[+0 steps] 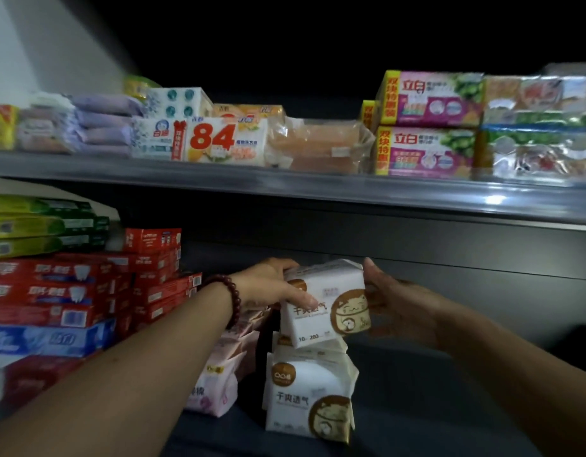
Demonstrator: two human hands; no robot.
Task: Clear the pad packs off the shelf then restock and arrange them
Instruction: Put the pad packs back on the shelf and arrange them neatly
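Observation:
A white pad pack with a brown cat print is held between both hands on top of a short stack of like packs. My left hand grips its left side, thumb across the front. My right hand holds its right side, thumb at the top corner. Below it stands another white pad pack on the lower shelf floor. Pink pad packs lie in a row to the left of the stack, partly hidden by my left forearm.
Red, blue and green toothpaste boxes are stacked at the left of the lower shelf. The upper shelf edge carries soap bars and packs across its width. The lower shelf is dark and bare to the right of the stack.

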